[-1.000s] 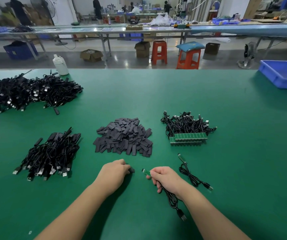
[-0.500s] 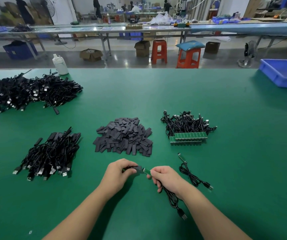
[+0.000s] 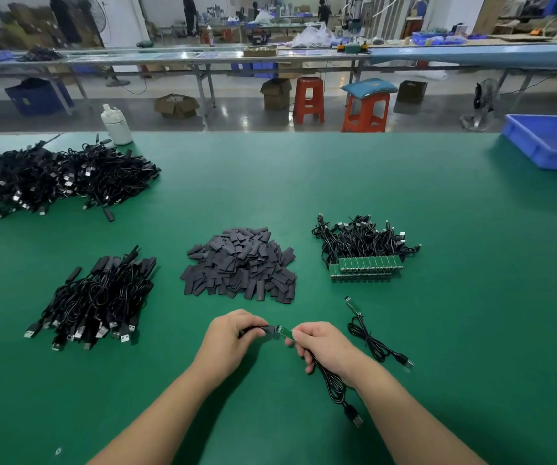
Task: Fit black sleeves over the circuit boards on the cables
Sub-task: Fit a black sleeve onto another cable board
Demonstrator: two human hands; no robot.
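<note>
Nearest, on the flat green mat of the table (image 3: 438, 203), the left hand (image 3: 228, 337) pinches a short black flattened sleeve (image 3: 262, 329) in curled fingertips; the right hand (image 3: 324, 347) pinches a small green circuit board (image 3: 285, 333) at the end of a thin black cable (image 3: 336, 387), whose looped cord and metal USB plug trail down under the wrist; the sleeve's open end meets the board's tip, most of the board still bare. Just right of the right hand lies a loose coiled black cable with a bare board (image 3: 371, 333). Beyond the hands sits a heap of matt black flat sleeves (image 3: 240, 263); left of that heap, a bundle of sleeved black cables with silver plugs (image 3: 99, 300); right of it, a tangle of cables with green boards lined in a neat row (image 3: 366, 253). Farther left of the heap, a large glossy cable pile (image 3: 52, 179) and a white plastic bottle (image 3: 116, 124); far right, a blue plastic tray (image 3: 549, 142).
</note>
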